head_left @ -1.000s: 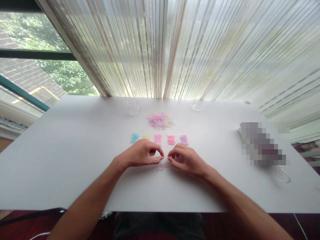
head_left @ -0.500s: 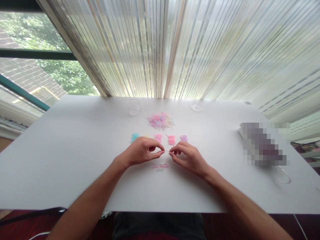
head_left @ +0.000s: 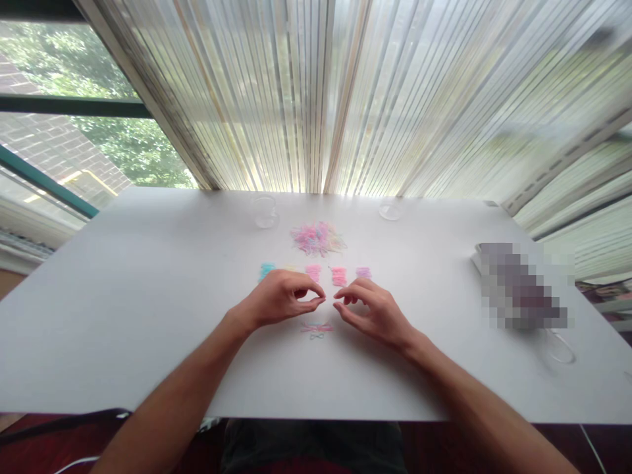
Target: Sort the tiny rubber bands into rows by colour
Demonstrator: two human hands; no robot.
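Note:
My left hand (head_left: 282,297) is pinched, thumb against forefinger, over the middle of the table. The thin elastic band stretched between both hands a moment ago hardly shows at these fingertips now. My right hand (head_left: 371,308) faces it across a narrow gap, thumb and forefinger slightly apart, with nothing visible between them. Just beyond the hands lie small sorted bunches of bands: teal (head_left: 267,270), pale yellow (head_left: 291,268), light pink (head_left: 313,272), coral pink (head_left: 339,276) and lilac (head_left: 364,272). Nearer me are several loose pink and bluish bands (head_left: 316,327) and a twisted greenish one (head_left: 316,336).
A mixed heap of pastel bands (head_left: 318,237) lies farther back on the white table (head_left: 148,316). Behind it stand a clear tub (head_left: 264,212) at left and a clear round lid (head_left: 390,210) at right. A blurred-out object (head_left: 518,286) with a cord loop lies far right.
The fingers of my right hand have parted, and the thin strand that spanned the gap between my hands no longer shows. My left hand keeps its pinch in the same spot.

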